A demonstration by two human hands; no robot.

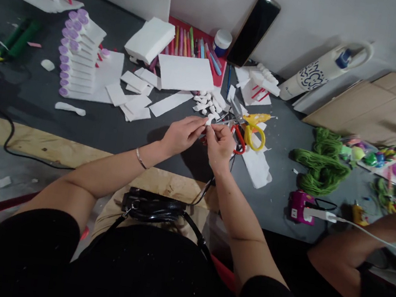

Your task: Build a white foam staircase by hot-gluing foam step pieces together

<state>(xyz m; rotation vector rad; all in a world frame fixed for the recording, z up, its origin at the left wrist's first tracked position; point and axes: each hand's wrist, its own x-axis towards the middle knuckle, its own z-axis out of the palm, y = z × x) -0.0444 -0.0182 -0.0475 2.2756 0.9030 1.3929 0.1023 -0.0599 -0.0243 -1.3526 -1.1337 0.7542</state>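
Observation:
Between my fingertips is a small white rolled piece [209, 119], soft-looking like foam or tissue. My left hand [184, 134] pinches it from the left, and my right hand [220, 144] pinches it from the right. Just beyond them lies a heap of similar small white rolls [206, 101]. Scissors with yellow handles [258, 132] rest close to my right hand, and a red handle loop [238, 142] shows beside them. Flat white strips [136, 86] are scattered to the left of the heap, with a larger white sheet [186, 73] behind.
At left stands a white model with purple round ends [73, 52]. Markers [186, 43] lie behind the sheet, near a leaning phone [254, 31] and a white bottle [315, 74]. Rightward are green yarn [323, 163], a purple power adapter [300, 207] and another person's arm [362, 240].

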